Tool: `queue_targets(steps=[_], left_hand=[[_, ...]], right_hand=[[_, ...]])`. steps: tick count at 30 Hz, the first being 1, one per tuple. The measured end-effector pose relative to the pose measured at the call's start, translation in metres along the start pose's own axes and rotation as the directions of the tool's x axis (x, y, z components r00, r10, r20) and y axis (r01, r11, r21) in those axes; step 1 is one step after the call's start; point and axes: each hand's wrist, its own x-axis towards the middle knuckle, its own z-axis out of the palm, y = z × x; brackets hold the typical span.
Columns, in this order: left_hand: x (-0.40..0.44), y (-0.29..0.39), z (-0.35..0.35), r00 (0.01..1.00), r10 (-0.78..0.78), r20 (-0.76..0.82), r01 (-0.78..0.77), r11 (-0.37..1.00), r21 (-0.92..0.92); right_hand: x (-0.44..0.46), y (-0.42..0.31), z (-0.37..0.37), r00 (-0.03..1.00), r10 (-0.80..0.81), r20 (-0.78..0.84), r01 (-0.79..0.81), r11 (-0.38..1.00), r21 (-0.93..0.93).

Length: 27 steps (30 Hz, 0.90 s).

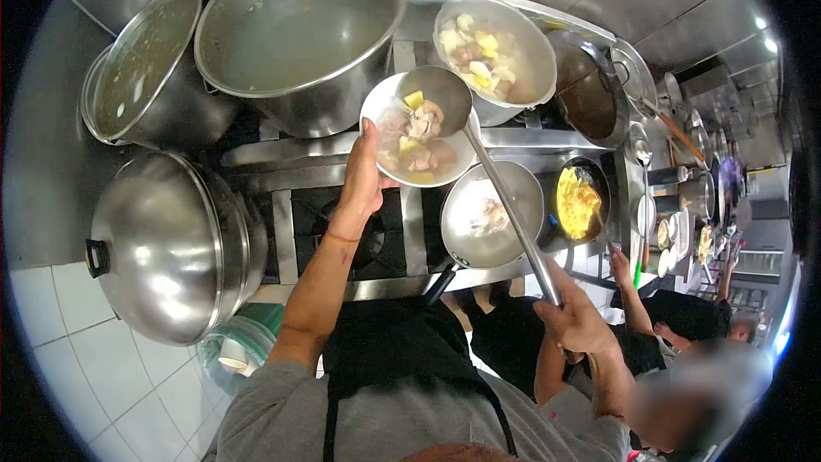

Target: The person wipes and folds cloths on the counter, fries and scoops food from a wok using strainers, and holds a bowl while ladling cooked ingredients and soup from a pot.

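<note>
My left hand (361, 173) grips the rim of a white bowl (457, 154), thumb over the edge. Pieces of meat and yellow chunks in broth (419, 154) fill part of the bowl. My right hand (581, 315) is closed around the handle of a long metal ladle (513, 205). The ladle's head lies over the bowl, its underside partly hidden. Behind the bowl, a pot (544, 77) holds similar meat and pale chunks. Just below the bowl sits a frying pan (513, 235) with a little whitish food in it.
A large pot (299, 34) of cloudy liquid stands at the back, with another pot (145, 60) to its left. A domed lidded pot (162, 248) is at the left. On the right are a black pan (581, 205) with yellow food and co-workers near the stove. A bin (235, 351) stands low left.
</note>
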Motion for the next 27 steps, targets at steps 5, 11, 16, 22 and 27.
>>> queue_targets(steps=[5, 11, 16, 22, 27], left_hand=[[0.002, -0.01, -0.008, 0.998, -0.055, 0.018, 0.056, 0.997, -0.05], [-0.003, -0.013, -0.013, 0.998, -0.048, -0.044, 0.047, 0.999, -0.011], [-0.001, -0.013, -0.021, 0.998, -0.049, -0.05, 0.051, 0.998, 0.046], [0.004, -0.018, -0.022, 0.999, 0.018, 0.032, -0.015, 0.996, -0.085], [0.002, -0.021, -0.017, 1.0, 0.005, 0.001, -0.005, 0.996, -0.091]], right_hand=[[-0.002, -0.027, -0.002, 0.961, 0.252, 0.113, -0.274, 0.92, 0.279], [-0.006, -0.028, -0.003, 0.957, 0.256, 0.135, -0.264, 0.581, 0.77], [-0.012, -0.035, -0.012, 0.956, 0.283, 0.074, -0.21, 0.49, 0.846], [-0.018, -0.039, -0.025, 0.976, 0.214, 0.045, -0.114, 0.32, 0.941], [-0.007, -0.04, -0.043, 0.978, 0.2, -0.05, -0.006, 0.27, 0.963]])
